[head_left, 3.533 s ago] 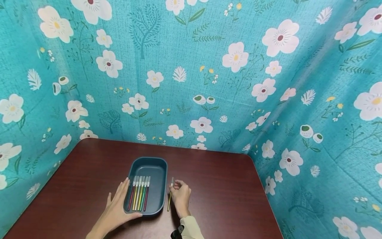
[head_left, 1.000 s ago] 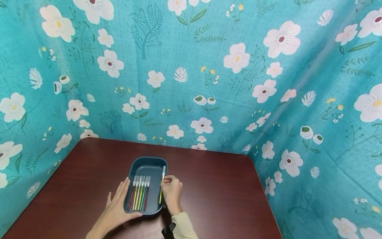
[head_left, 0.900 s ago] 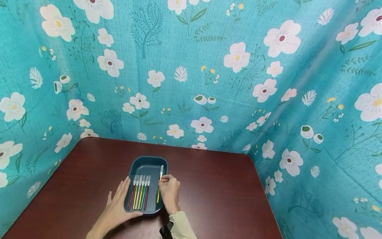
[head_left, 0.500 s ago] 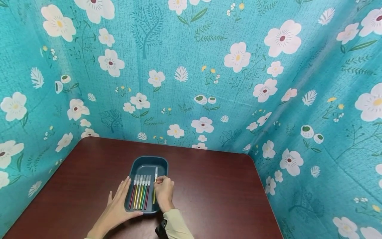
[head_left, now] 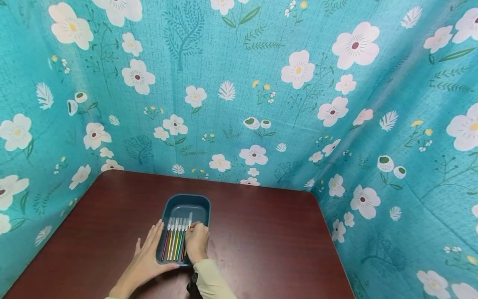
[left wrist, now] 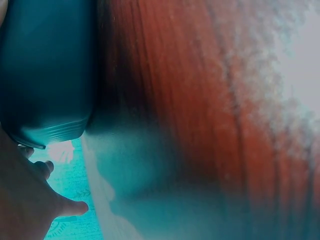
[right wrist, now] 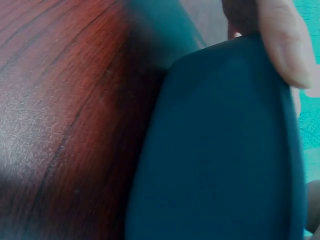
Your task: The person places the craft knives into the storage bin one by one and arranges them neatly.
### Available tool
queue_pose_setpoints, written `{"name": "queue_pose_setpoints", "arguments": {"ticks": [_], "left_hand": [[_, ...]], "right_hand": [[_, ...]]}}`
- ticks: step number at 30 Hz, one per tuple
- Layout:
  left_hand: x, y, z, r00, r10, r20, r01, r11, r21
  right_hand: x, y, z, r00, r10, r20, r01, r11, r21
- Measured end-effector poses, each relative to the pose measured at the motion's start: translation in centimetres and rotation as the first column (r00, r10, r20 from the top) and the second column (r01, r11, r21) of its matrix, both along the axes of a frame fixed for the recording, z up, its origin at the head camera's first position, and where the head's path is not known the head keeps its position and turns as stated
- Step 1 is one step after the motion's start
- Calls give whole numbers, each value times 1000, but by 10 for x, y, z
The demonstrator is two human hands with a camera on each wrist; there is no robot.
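In the head view a dark blue tray [head_left: 186, 200] holds several slim craft knives [head_left: 172, 245] side by side, with clear caps pointing away and metallic barrels in red, gold, silver and green. My right hand [head_left: 197, 243] pinches a gold capped craft knife [head_left: 190, 220] at the right end of this row, most of its barrel hidden by the hand. Straight fingers of my left hand [head_left: 145, 261] lie along the tray's left side, thumb at its near edge. Both wrist views show the tray's outer wall [left wrist: 47, 65]; the held knife is not visible there.
The tray stands on a dark reddish-brown wooden table [head_left: 261, 232] with rounded far corners. A turquoise flowered curtain [head_left: 224, 104] hangs behind the table and along both sides. A black strap [head_left: 193, 285] is on the right wrist, by a pale sleeve [head_left: 213, 280].
My right hand has lifted the gold craft knife from the table right of the tray, carried it left over the rim and brought it beside the row. The left hand has stayed put.
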State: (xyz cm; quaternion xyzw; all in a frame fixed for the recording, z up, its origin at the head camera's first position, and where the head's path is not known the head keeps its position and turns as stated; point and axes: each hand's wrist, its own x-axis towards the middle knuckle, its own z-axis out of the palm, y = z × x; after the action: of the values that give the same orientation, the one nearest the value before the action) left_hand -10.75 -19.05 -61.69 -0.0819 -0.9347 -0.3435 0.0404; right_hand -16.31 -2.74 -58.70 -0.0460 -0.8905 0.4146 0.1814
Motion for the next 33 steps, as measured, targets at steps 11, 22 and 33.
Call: {"name": "queue_pose_setpoints", "arguments": {"ticks": [11, 22, 33], "left_hand": [[-2, 1, -2, 1000, -10, -16, 10, 1000, 22], [-2, 0, -2, 1000, -9, -25, 10, 999, 31], [-1, 0, -1, 1000, -8, -22, 8, 1000, 30]], "right_hand": [[1, -6, -11, 999, -26, 29, 25, 998, 55], [2, -5, -16, 1000, -7, -18, 8, 997, 78], [3, -7, -21, 998, 3, -57, 5, 989, 150]]}}
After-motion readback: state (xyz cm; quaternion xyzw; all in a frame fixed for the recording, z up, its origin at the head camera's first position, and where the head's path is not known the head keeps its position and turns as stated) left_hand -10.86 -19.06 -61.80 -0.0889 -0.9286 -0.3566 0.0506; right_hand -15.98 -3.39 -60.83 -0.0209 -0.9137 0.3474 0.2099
